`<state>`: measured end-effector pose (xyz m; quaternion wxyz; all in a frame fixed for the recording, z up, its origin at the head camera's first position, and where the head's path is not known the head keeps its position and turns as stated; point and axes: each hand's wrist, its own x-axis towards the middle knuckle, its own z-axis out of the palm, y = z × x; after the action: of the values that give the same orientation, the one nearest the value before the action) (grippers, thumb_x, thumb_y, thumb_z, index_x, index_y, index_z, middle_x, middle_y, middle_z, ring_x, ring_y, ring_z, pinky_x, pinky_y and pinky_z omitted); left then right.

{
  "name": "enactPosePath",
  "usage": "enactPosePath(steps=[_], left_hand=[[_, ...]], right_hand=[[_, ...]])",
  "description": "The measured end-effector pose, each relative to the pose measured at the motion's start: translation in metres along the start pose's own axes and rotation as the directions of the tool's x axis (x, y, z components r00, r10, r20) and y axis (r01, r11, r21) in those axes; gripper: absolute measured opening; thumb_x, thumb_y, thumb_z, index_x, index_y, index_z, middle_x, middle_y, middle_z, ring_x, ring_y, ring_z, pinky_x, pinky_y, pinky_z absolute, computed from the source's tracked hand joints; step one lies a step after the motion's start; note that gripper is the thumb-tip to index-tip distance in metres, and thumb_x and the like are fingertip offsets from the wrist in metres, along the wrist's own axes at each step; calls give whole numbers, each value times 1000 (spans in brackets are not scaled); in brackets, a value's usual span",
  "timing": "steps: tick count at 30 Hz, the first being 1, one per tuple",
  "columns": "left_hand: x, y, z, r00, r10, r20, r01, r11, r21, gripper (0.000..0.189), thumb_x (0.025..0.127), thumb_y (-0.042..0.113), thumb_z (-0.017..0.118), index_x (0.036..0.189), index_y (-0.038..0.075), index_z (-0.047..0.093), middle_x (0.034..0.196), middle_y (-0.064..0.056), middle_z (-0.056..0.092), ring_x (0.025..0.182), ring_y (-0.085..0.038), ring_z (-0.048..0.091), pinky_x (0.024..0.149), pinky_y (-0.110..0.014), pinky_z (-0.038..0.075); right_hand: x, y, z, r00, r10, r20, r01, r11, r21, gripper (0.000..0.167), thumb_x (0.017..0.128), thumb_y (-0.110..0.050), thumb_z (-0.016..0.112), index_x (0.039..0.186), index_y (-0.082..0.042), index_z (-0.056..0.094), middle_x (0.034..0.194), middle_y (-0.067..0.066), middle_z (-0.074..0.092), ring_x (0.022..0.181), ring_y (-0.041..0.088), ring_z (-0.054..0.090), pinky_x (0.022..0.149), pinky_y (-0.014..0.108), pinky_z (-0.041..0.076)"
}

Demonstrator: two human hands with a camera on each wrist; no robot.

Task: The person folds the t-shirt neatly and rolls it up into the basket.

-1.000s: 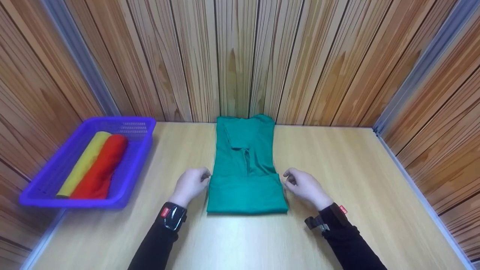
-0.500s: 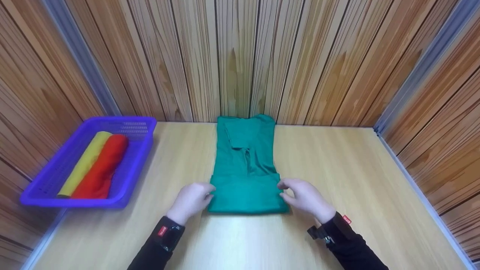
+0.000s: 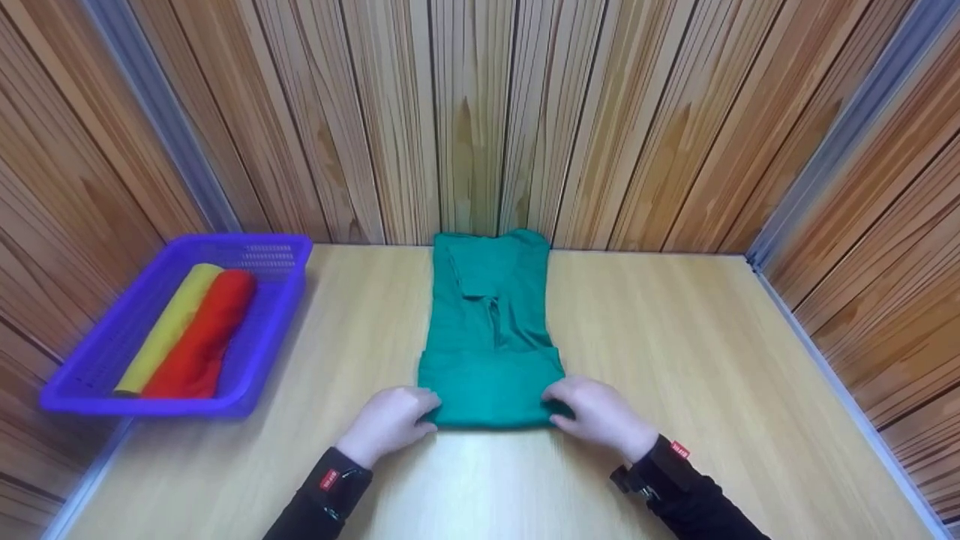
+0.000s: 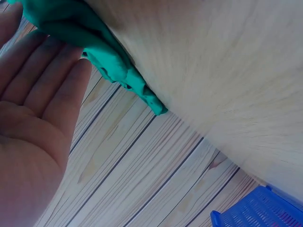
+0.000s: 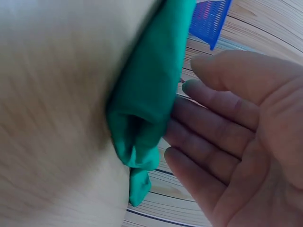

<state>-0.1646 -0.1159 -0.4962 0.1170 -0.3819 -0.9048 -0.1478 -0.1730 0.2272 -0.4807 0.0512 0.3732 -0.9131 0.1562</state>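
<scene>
A folded green shirt (image 3: 487, 386) lies lengthwise on the table, its near part turned over into a flat band. My left hand (image 3: 390, 421) is at the band's near left corner; in the left wrist view its fingers (image 4: 54, 71) are nearly straight against the cloth. At the near right corner is my right hand (image 3: 600, 416). The right wrist view shows its fingers (image 5: 208, 118) loosely bent beside the layered edge of the shirt, thumb apart from them. Some fingertips are hidden behind the cloth in both wrist views.
To the left stands a purple basket (image 3: 281, 337) holding a yellow roll (image 3: 171, 330) and a red cloth roll (image 3: 202, 337). Wood-panelled walls (image 3: 480, 112) enclose the table (image 3: 660, 315) at the back and on both sides. The shirt's far end reaches the back wall.
Both hands have moved toward me along the shirt's sides, from the band's far corners to its near corners, and slightly inward. The shirt and basket look unchanged.
</scene>
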Motion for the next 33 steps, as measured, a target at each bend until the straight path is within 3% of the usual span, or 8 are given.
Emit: enactPosePath(steps=[9,14,19,27,33], left_hand=[[-1,-2,5,999,-36,36,33,996,78,19,70,5,81,75,9,63,84,-5,71,78,-25,69,65,-37,54],[0,-1,7,998,-54,13,52,995,85,15,73,1,76,71,10,64,76,-4,69,68,-23,66,58,-36,51],[-1,-1,6,999,-50,-19,51,995,81,16,76,0,72,68,12,64,67,-1,64,60,-21,63,53,-35,49],[-4,5,2,1000,-24,12,24,1000,3,15,77,3,72,69,12,64,65,4,59,58,-18,60,53,-32,45],[-7,14,-1,1000,7,14,-7,1000,5,21,76,6,72,64,15,57,62,6,58,57,-16,59,50,-31,41]], right_hand=[[-1,-2,10,999,-50,7,50,986,-161,24,74,-9,82,93,-7,68,87,2,63,81,19,61,69,35,53],[2,-3,11,998,-56,-8,53,975,-216,25,71,-7,83,87,-9,64,84,1,58,76,18,58,65,34,52],[3,-1,14,997,-63,-33,54,973,-225,20,73,-4,79,81,-11,62,80,0,56,72,18,57,63,35,51],[-5,-1,10,998,-58,-23,53,983,-177,18,73,-3,77,75,-12,62,76,-3,57,70,17,58,62,34,49],[-17,-3,5,997,-75,-16,72,987,-142,19,72,-4,79,75,-13,63,77,-5,59,73,16,59,63,33,50]])
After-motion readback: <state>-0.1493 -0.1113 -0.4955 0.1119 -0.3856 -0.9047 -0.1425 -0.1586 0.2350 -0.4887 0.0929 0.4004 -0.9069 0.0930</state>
